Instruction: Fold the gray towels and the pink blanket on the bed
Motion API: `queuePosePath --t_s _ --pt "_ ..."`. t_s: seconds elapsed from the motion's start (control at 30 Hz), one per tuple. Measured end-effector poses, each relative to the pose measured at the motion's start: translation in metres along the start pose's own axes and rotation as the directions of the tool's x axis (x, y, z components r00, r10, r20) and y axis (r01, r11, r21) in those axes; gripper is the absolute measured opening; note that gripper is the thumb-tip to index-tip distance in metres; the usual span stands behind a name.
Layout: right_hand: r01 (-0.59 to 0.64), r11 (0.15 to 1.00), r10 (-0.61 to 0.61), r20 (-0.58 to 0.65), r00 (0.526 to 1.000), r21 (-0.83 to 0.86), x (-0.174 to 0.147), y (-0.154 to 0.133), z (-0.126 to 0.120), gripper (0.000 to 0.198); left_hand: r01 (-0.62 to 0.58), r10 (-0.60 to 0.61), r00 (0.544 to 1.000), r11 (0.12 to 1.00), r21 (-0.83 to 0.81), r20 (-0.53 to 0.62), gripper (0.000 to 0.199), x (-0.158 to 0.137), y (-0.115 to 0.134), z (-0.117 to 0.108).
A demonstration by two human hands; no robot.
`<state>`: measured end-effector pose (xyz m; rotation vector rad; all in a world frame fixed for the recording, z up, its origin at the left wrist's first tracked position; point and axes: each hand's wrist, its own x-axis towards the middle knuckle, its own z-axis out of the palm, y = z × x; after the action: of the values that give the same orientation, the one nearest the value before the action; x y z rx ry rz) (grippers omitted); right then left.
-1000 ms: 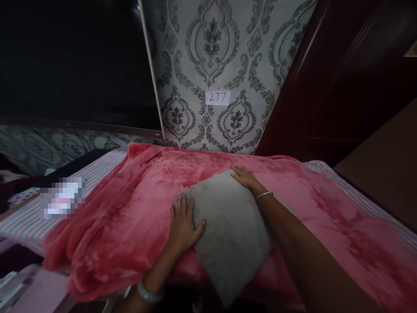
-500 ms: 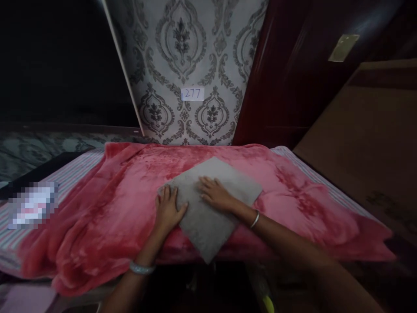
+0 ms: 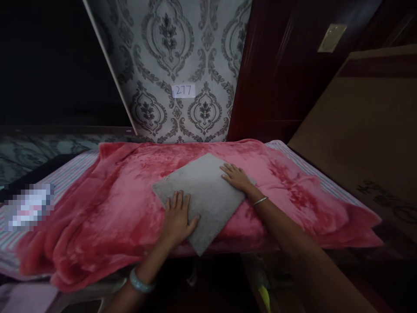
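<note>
A flat grey square of cloth (image 3: 205, 187) lies turned like a diamond on a plush pink-and-red blanket (image 3: 130, 191). My left hand (image 3: 177, 219) rests palm down on the lower left edge of the cloth, fingers spread. On the right side, my right hand (image 3: 237, 177) lies flat near the cloth's upper right edge, its fingers stretched out over the grey surface. Neither hand grips anything. Part of the cloth's right corner is hidden beneath my right hand.
Under the blanket shows a striped sheet (image 3: 302, 169). A large cardboard box (image 3: 365, 117) stands at the right, a dark screen (image 3: 58, 65) at the left. Behind is patterned wallpaper (image 3: 208, 61) with a paper label (image 3: 183, 91) reading 277. A blurred pale item (image 3: 29, 207) lies left.
My right hand has slid from the cloth's middle to its upper right edge. My left hand has moved slightly down and right along the left edge. The view has shifted a little.
</note>
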<state>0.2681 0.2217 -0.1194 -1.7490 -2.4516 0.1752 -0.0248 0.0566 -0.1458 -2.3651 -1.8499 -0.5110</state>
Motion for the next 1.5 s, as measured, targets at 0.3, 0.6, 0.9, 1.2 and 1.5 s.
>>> queuePosePath --t_s 0.3,0.6,0.9,1.2,1.5 --pt "-0.133 0.987 0.138 -0.047 0.989 0.087 0.001 0.034 0.007 0.058 0.022 -0.022 1.000 1.000 0.020 0.012 0.074 0.003 0.005 -0.004" --pt "0.083 0.996 -0.079 -0.120 0.990 0.029 -0.062 -0.068 0.005 0.060 -0.062 0.063 0.997 0.998 -0.023 0.047 0.078 -0.003 0.030 -0.023" --pt "0.002 0.998 -0.004 -0.023 1.000 -0.068 -0.076 -0.026 0.013 0.058 -0.092 0.091 0.994 0.996 0.019 0.064 0.081 -0.024 0.053 -0.012" --pt "-0.261 0.965 0.258 -0.198 0.946 0.012 -0.068 0.041 0.028 0.059 -0.033 0.051 0.997 0.961 -0.274 0.056 0.078 -0.025 0.050 -0.017" --pt "-0.116 0.990 0.140 -0.420 0.896 0.081 -0.066 0.059 0.050 0.058 0.197 -0.581 0.719 -0.355 -0.914 0.381 0.030 -0.046 -0.004 -0.041"
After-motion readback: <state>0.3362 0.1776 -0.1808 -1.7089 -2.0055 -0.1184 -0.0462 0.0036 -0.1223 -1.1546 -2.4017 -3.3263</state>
